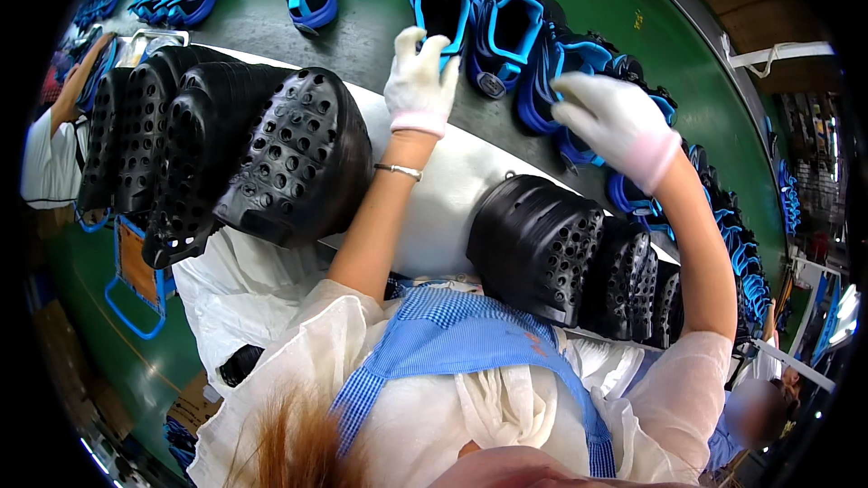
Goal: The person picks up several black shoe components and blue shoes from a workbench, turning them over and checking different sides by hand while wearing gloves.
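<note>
My left hand [420, 86], in a white glove with a pink cuff, reaches over the near edge of the dark belt. Its fingers are apart, at the heel of a black and blue sneaker [446, 9]; whether they touch it I cannot tell. Nothing shows in its grasp. My right hand [617, 122], gloved the same way, hovers over the row of sneakers with its fingers loosely spread. Just beyond its fingertips stands another blue-lined sneaker [542, 86], partly covered by the hand. A second sneaker [509, 32] stands between the two hands.
Nested black hole-studded plastic pieces lie in a left stack [298, 154] and a right stack [533, 235] on a pale ledge [420, 217]. More sneakers line the belt [380, 18] on both sides. A co-worker's hand [77, 81] is at the far left, near a blue-framed stool [140, 262].
</note>
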Motion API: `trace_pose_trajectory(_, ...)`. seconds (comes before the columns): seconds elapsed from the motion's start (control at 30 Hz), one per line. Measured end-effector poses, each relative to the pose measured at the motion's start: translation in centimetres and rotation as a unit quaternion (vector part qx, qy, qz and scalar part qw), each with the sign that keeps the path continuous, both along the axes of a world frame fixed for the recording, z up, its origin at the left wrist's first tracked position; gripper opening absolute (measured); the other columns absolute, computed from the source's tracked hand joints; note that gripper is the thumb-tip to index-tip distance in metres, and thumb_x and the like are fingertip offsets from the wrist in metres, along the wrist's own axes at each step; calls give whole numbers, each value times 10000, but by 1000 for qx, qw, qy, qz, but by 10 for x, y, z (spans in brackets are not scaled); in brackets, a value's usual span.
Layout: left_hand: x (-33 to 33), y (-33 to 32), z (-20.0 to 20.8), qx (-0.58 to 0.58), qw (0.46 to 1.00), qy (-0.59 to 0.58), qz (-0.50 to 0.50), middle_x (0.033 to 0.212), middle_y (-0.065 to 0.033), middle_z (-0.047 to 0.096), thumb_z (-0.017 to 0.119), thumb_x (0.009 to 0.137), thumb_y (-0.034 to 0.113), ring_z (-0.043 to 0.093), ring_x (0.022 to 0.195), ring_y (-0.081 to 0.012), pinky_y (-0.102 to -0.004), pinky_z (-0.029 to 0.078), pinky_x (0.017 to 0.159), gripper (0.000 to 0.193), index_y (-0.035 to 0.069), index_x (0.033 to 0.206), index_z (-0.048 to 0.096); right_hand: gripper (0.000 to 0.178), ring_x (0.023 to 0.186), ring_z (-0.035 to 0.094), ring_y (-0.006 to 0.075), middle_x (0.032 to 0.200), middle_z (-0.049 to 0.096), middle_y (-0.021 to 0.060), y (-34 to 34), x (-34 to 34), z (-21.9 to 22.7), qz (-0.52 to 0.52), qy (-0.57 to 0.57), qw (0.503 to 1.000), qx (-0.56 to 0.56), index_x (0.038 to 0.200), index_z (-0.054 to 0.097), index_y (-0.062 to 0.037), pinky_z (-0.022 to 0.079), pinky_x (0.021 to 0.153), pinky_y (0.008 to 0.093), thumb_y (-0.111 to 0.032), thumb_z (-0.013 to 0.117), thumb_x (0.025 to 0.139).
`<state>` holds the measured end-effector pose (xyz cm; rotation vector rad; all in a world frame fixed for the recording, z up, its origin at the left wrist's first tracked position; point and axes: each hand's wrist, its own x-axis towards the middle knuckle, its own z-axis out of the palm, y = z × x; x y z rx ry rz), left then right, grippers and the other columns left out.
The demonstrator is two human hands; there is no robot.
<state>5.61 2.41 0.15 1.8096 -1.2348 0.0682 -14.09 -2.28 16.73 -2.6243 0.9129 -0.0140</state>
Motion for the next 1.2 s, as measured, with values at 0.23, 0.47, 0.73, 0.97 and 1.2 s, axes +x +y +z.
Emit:
trace_pose_trajectory(0.23, 4, -11, 0, -53, 998, 42, -9, 1008, -112, 577, 718, 761, 134, 594, 925, -275, -347, 497, 788, 228, 91, 980, 669, 261, 785, 621, 323, 833, 624, 160, 46, -59, 14, -56, 37, 997, 33, 1031, 605, -32, 500, 699, 390, -210, 591, 841)
trace_pose_trajectory(0.47, 4, -22, 9, 10, 994, 108, 18, 1062, -91, 573, 732, 757, 208, 603, 940, -279, -366, 504, 801, 267, 126, 997, 647, 278, 777, 626, 294, 827, 615, 128, 59, -77, 11, -60, 18, 998, -17, 1077, 596, -41, 503, 676, 369, -184, 622, 840)
trace_pose_trajectory(0.73, 1, -14, -1, 5, 994, 107, 16, 1098, -104, 548, 726, 765, 175, 602, 939, -286, -367, 508, 796, 274, 115, 1008, 613, 295, 766, 616, 313, 845, 615, 157, 64, -85, 14, -90, 25, 996, 2, 1095, 591, -7, 491, 679, 359, -116, 632, 824)
trace_pose_trajectory(0.97, -2, 0, -17, -40, 998, 27, -38, 1040, -81, 548, 734, 743, 75, 572, 774, -190, -301, 499, 701, 249, 68, 958, 608, 223, 744, 627, 283, 804, 619, 125, 49, -80, 5, -49, -16, 997, -53, 1012, 623, -37, 501, 651, 364, -174, 634, 836)
trace_pose_trajectory(1.2, -4, -2, -15, -73, 997, -12, -34, 1057, -93, 613, 709, 749, 66, 578, 905, -287, -365, 484, 782, 228, 69, 950, 601, 233, 838, 624, 321, 903, 630, 126, -50, 54, -23, 82, -176, 953, -234, 1064, 601, -95, 513, 696, 393, -241, 557, 889)
